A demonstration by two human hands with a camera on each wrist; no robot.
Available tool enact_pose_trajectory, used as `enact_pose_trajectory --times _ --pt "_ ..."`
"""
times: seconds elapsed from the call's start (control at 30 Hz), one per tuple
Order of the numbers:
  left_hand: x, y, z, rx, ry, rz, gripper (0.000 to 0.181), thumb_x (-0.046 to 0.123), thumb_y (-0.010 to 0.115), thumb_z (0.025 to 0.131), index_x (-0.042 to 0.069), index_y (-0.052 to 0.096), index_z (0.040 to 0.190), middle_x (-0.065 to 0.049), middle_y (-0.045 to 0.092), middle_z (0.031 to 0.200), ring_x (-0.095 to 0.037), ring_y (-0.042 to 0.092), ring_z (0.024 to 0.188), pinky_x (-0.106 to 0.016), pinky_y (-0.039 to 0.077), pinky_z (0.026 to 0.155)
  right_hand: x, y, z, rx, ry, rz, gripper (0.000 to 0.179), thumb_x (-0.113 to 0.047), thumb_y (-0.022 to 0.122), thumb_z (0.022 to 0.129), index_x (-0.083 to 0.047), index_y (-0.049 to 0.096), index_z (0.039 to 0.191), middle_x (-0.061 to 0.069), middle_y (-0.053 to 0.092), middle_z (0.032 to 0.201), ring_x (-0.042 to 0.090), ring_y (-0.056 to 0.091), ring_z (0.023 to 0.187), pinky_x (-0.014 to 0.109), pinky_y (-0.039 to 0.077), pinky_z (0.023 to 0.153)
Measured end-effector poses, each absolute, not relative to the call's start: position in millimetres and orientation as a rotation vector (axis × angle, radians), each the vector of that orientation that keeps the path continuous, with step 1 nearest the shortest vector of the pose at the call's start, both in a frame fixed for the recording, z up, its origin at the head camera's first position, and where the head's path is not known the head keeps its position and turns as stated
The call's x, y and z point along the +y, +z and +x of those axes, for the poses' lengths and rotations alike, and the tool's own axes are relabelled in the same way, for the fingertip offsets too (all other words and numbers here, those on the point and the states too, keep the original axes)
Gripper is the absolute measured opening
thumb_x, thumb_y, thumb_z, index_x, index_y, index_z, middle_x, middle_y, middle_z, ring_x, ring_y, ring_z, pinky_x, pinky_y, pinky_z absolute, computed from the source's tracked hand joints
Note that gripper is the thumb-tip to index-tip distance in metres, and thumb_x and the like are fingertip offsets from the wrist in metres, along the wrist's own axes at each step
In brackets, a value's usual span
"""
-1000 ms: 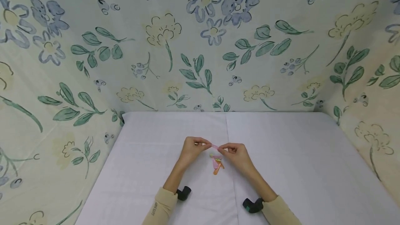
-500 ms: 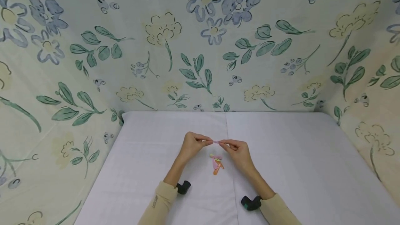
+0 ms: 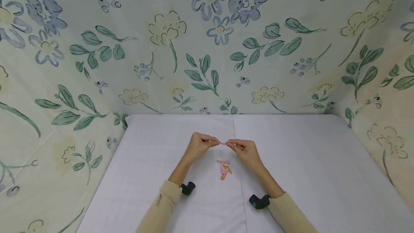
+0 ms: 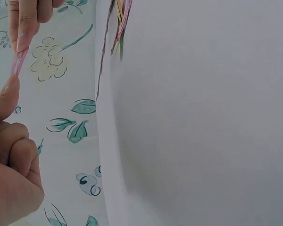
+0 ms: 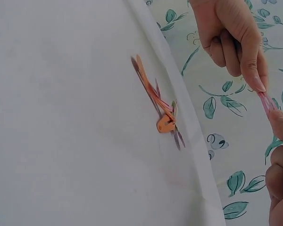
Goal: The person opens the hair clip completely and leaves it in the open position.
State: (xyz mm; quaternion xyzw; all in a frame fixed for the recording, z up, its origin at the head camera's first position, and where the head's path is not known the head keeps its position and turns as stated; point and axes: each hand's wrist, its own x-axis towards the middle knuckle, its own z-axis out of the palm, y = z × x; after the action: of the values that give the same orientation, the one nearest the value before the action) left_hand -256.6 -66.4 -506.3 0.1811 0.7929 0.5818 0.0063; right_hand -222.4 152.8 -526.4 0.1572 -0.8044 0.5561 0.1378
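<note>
Between my two hands a pink snap hair clip [image 3: 222,143] is held up over the white table. My left hand [image 3: 198,147] pinches one end of it with thumb and forefinger. The other end is pinched by the right hand [image 3: 246,152]. Both wrist views show the pink clip [image 4: 19,62] spanning the short gap between fingertips, its ends covered. Nearer the body than the hands lies a small pile of hair clips, including an orange clip [image 3: 223,176] and a pink clip [image 3: 222,168], with yellow-green among them. A slotted orange end [image 5: 165,125] shows in the right wrist view.
The table [image 3: 307,161] wears a white cloth with a seam running down its middle. Floral fabric [image 3: 181,56] hangs behind it and along both sides. Black camera mounts [image 3: 260,202] are worn at both wrists.
Both hands have moved slightly up and away from the body, with the pink hair clip still pinched between them. The pile of hair clips has stayed in place.
</note>
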Motion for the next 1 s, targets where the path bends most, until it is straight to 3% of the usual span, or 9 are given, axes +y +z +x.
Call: enact_pose_trajectory --times 0.3,0.43,0.53,0.73,1.0 --pt "-71 -503 -280 2.429 1.745 0.598 0.010 0.016 0.084 0.086 0.007 0.085 0.092 -0.010 0.081 0.090 -0.009 0.044 0.059 -0.021 0.034 0.054 155 -528 -237 -2.360 1.635 0.375 0.010 -0.014 0.079 0.091 -0.008 0.083 0.099 -0.004 0.032 0.056 0.004 0.027 0.053 0.021 0.024 0.049" --pt "-72 -502 -292 2.443 1.698 0.571 0.011 0.019 0.086 0.085 0.009 0.085 0.091 -0.022 0.076 0.081 -0.011 0.034 0.054 -0.022 0.028 0.051 156 -529 -247 -2.361 1.630 0.347 0.013 -0.016 0.080 0.090 -0.008 0.083 0.099 -0.004 0.032 0.057 0.005 0.027 0.054 0.022 0.026 0.050" --pt "-71 -504 -300 2.476 1.666 0.539 0.012 0.020 0.087 0.084 0.010 0.085 0.091 -0.028 0.063 0.068 -0.011 0.030 0.053 -0.023 0.026 0.050 155 -531 -253 -2.388 1.651 0.296 0.015 -0.018 0.080 0.091 -0.007 0.083 0.100 -0.004 0.031 0.057 0.007 0.027 0.054 0.022 0.026 0.050" --pt "-65 -518 -317 2.567 1.606 0.521 0.011 0.017 0.087 0.083 0.009 0.085 0.090 0.002 0.041 0.049 -0.010 0.027 0.050 -0.022 0.025 0.049 154 -539 -269 -2.444 1.698 0.149 0.016 -0.024 0.079 0.093 -0.010 0.083 0.101 -0.004 0.032 0.058 0.009 0.028 0.055 0.021 0.024 0.051" --pt "-59 -526 -331 2.571 1.577 0.385 0.017 0.019 0.087 0.083 0.010 0.085 0.096 0.005 0.038 0.050 -0.009 0.026 0.050 -0.023 0.024 0.049 156 -548 -294 -2.502 1.708 0.078 0.015 -0.019 0.078 0.094 -0.008 0.083 0.104 -0.006 0.036 0.059 0.008 0.031 0.055 0.021 0.027 0.051"
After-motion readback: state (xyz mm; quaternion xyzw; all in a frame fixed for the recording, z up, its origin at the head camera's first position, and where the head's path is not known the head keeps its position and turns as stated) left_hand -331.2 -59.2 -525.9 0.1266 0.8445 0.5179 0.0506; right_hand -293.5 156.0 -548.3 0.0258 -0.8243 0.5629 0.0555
